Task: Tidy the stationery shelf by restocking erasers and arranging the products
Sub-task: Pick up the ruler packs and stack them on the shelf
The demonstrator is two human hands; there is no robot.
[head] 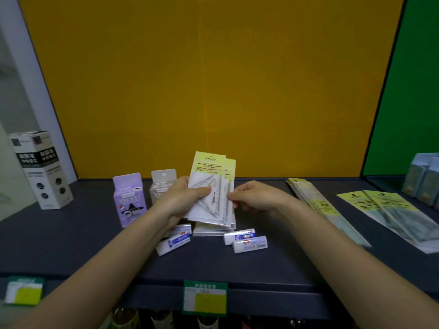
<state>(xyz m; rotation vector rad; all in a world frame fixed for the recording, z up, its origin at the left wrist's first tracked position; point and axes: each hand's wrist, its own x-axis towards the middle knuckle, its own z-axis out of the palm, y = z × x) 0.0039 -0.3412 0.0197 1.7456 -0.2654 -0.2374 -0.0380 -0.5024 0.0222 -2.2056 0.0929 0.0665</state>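
My left hand (184, 198) grips a stack of set-square packs (211, 184), clear sleeves with pale yellow headers, held upright above the dark shelf (71, 238). My right hand (254, 197) touches the stack's right edge with its fingertips. More of these packs lie flat under the stack (209, 229). Several white erasers with blue-and-red sleeves lie on the shelf just in front: two at the left (173, 243) and two at the right (247, 241).
A purple box (128, 200) and a grey box (161, 184) stand behind my left hand. A tall white-and-black box (40, 169) stands at far left. Long ruler packs (311, 198) (389, 210) lie at right, pale blue boxes (422, 179) beyond. Price tags (205, 298) hang on the shelf's front edge.
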